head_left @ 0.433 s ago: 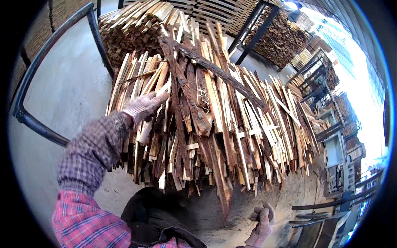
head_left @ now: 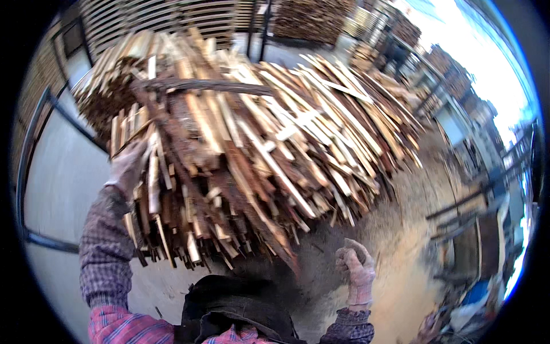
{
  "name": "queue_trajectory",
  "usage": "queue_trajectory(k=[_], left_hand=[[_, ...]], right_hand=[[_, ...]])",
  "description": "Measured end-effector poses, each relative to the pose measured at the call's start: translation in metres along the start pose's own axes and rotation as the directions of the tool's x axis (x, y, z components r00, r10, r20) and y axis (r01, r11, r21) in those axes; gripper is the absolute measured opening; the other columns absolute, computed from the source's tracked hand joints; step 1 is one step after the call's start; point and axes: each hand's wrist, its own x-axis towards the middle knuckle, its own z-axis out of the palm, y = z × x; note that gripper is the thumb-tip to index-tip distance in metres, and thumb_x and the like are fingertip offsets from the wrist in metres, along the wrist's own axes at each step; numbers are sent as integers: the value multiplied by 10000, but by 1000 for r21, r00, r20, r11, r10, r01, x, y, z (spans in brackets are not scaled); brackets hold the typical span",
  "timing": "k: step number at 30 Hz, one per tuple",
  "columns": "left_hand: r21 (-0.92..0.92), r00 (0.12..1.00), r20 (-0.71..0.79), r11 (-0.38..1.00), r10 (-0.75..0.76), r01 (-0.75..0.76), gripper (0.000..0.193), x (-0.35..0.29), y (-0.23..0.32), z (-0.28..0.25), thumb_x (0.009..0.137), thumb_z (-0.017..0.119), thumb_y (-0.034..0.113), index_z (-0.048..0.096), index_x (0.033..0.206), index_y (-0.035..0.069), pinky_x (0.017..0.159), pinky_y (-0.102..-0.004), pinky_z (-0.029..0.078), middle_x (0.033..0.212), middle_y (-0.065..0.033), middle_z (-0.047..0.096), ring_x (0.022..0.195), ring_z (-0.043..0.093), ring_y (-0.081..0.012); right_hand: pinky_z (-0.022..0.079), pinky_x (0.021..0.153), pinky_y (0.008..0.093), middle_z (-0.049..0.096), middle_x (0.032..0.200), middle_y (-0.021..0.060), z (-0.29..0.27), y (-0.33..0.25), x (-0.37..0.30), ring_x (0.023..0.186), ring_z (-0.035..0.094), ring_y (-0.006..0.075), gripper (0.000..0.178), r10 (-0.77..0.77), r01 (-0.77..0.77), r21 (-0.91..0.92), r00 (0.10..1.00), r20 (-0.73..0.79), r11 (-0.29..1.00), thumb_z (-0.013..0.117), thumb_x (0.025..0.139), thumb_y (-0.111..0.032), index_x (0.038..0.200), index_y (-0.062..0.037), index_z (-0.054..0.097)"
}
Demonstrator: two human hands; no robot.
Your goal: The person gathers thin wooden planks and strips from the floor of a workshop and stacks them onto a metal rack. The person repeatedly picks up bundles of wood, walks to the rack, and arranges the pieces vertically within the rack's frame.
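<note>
A large heap of rough wood strips (head_left: pixel 286 135), pale and bark-brown, spreads in front of me. My left hand (head_left: pixel 127 166), in a pale knit glove, is at the left edge of the heap, touching the strips there. Blur hides how its fingers are bent. A long dark bark strip (head_left: pixel 217 86) lies across the top of the heap, apart from that hand. My right hand (head_left: pixel 359 272), gloved too, hangs in the air at the lower right, short of the heap. Its fingers are loosely curled with a gap at the thumb, and nothing is in them.
A bundle of pale sticks (head_left: pixel 123 57) lies behind the heap on the left. At the left stands a dark metal frame (head_left: pixel 24 189). More stacked wood (head_left: pixel 312 20) rises at the back. Dark bars and boards (head_left: pixel 478 241) are on the right, by a dusty floor (head_left: pixel 401 229).
The view has turned right, so the heap sits further left in it. My left hand is still at the heap's left part. The right hand has come up, showing its cuff and sleeve.
</note>
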Motion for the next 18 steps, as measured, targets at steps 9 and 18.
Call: queue_trajectory(k=[9, 18], left_hand=[[-718, 961, -272, 675, -48, -170, 315, 56, 52, -38, 868, 528, 76, 506, 1175, 10, 896, -249, 408, 1116, -106, 557, 1018, 523, -155], [-405, -11, -202, -94, 979, -910, 225, -86, 315, -56, 604, 630, 225, 529, 768, 108, 754, -390, 466, 643, -28, 532, 629, 552, -204]], right_hand=[[424, 868, 370, 616, 993, 170, -199, 307, -153, 969, 574, 311, 498, 293, -615, -788, 761, -580, 37, 534, 759, -454, 1090, -85, 585], [416, 541, 312, 611, 695, 30, -40, 330, -344, 585, 563, 167, 410, 896, -931, -197, 353, -268, 307, 541, 771, -465, 892, -79, 613]])
